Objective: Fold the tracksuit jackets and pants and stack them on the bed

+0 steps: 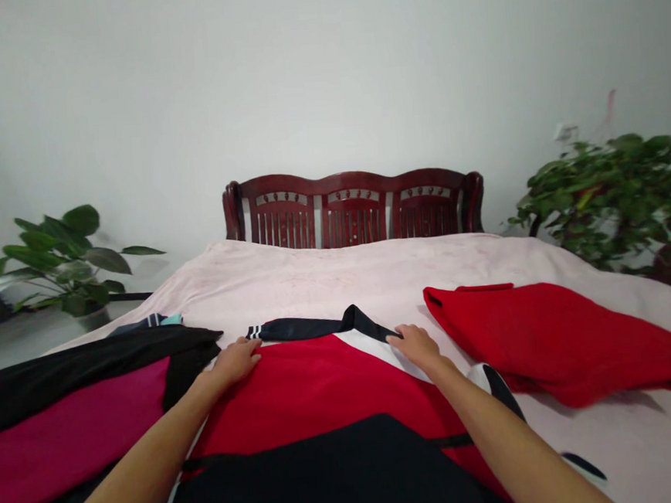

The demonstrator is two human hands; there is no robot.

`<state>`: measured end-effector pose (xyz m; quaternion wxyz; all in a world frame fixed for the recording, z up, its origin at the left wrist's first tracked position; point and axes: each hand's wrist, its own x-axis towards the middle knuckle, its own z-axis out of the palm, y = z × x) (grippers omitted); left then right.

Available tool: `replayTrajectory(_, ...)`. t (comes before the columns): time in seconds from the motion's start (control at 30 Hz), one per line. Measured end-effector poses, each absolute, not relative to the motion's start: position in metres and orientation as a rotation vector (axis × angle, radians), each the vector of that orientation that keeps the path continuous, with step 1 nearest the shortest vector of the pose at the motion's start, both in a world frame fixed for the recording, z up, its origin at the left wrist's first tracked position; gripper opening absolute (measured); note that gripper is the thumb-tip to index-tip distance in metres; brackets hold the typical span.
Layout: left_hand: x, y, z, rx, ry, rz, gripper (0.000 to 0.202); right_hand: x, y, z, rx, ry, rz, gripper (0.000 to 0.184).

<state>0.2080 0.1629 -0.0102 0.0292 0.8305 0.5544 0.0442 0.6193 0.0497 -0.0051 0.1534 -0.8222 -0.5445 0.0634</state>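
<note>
A red, navy and white jacket [317,392] lies spread in front of me on the bed. One navy sleeve with a white-striped cuff [254,332] is laid across its far edge. My left hand [238,361] rests at the jacket's left edge, just below that cuff, with its fingers apart on the cloth. At the far right side, by the white shoulder panel, my right hand [416,347] has thumb and fingers closed on the jacket's dark edge. Part of the right sleeve [500,389] shows beyond my right forearm.
A folded red garment [551,335] lies to the right on the pink bedsheet [314,280]. Black and magenta clothes [83,434] lie to the left. Behind stands a dark wooden headboard [352,207]. Potted plants [69,257] flank the bed.
</note>
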Motion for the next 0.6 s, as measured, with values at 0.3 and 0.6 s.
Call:
replayTrajectory(0.3, 0.201, 0.143, 0.020, 2.601, 1.455, 0.259, 0.027, 0.621, 0.056, 0.001, -2.092, -1.445, 0.412, 0.023)
replayTrajectory(0.6, 0.169, 0.044, 0.020, 2.907, 1.046, 0.169, 0.028, 0.631, -0.014, -0.005, -1.765, -1.454, 0.529, 0.008)
